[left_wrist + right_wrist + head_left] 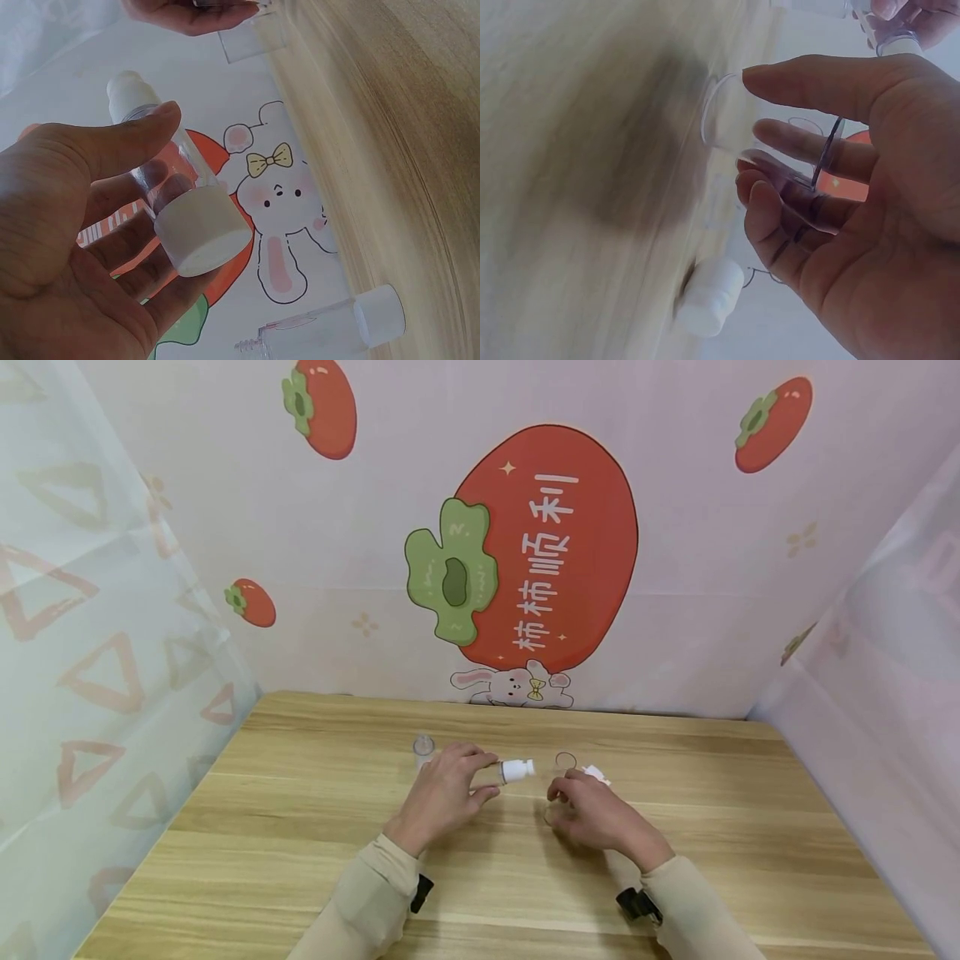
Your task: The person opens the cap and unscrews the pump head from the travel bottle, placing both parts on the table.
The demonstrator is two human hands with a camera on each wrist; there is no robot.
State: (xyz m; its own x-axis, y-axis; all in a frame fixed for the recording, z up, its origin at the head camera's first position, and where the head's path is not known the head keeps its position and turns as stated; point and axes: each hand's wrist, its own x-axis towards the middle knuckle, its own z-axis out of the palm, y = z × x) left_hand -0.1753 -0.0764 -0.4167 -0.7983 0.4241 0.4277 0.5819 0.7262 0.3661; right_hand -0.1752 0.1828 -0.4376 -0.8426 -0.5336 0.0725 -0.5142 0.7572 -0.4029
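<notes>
My left hand (446, 789) grips a clear pump bottle by its body, tilted sideways. In the left wrist view the pump bottle (204, 229) has a broad white base below and a white pump top above, with a thin tube inside. The white pump top (517, 770) points toward the right hand in the head view. My right hand (600, 814) holds a clear cylindrical cover (714, 105) between thumb and curled fingers, close over the table. A white pump head (711, 296) lies just beyond that hand.
A second clear bottle (315, 330), with a threaded neck and white base, stands behind the left hand. Another clear cover (566, 762) stands past the right fingers. The wooden table (300, 827) meets a printed cloth backdrop (690, 635) at its back edge.
</notes>
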